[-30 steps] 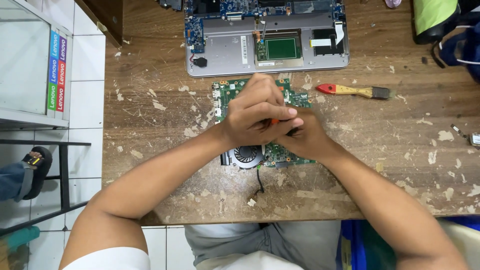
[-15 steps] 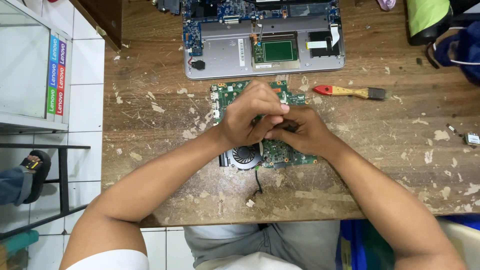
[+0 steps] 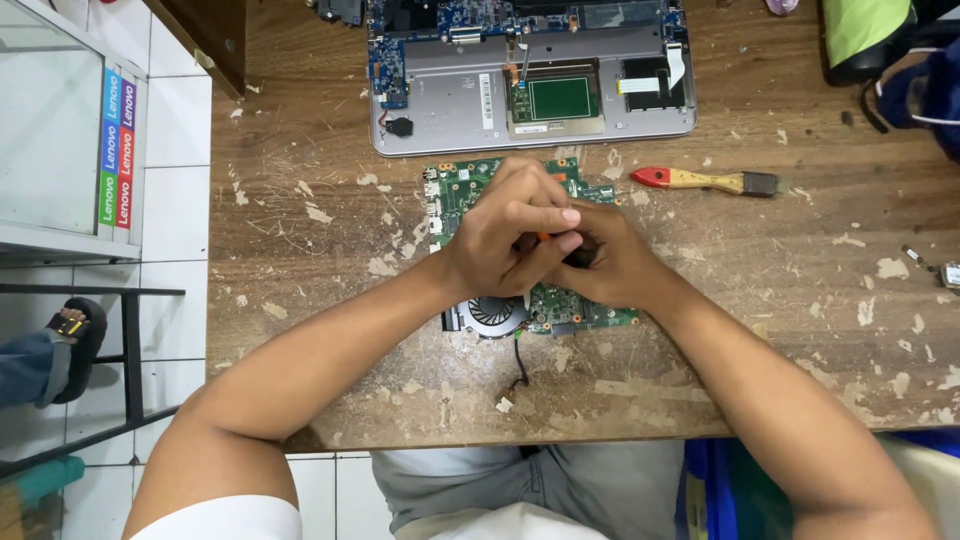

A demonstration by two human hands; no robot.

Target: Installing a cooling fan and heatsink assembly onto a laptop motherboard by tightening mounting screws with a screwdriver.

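Note:
A green laptop motherboard (image 3: 455, 195) with a round cooling fan (image 3: 492, 314) at its near left corner lies on the worn wooden table (image 3: 300, 260). Both my hands are bunched together over the board's middle. My left hand (image 3: 510, 230) wraps its fingers around a small tool with an orange handle (image 3: 543, 237), only a sliver of which shows. My right hand (image 3: 610, 265) presses against the left hand and grips the same tool from the right side. The tool's tip and the spot it touches are hidden under my fingers.
An opened silver laptop base (image 3: 530, 75) lies at the table's far side. A small brush (image 3: 705, 181) with a red-tipped wooden handle lies right of the board. A green and black bag (image 3: 870, 35) sits far right. Another person's sandalled foot (image 3: 65, 340) shows at left on the tiled floor.
My hands stay clamped over the board with only slight shifts of the fingers. The view has drifted a little, nothing else has moved.

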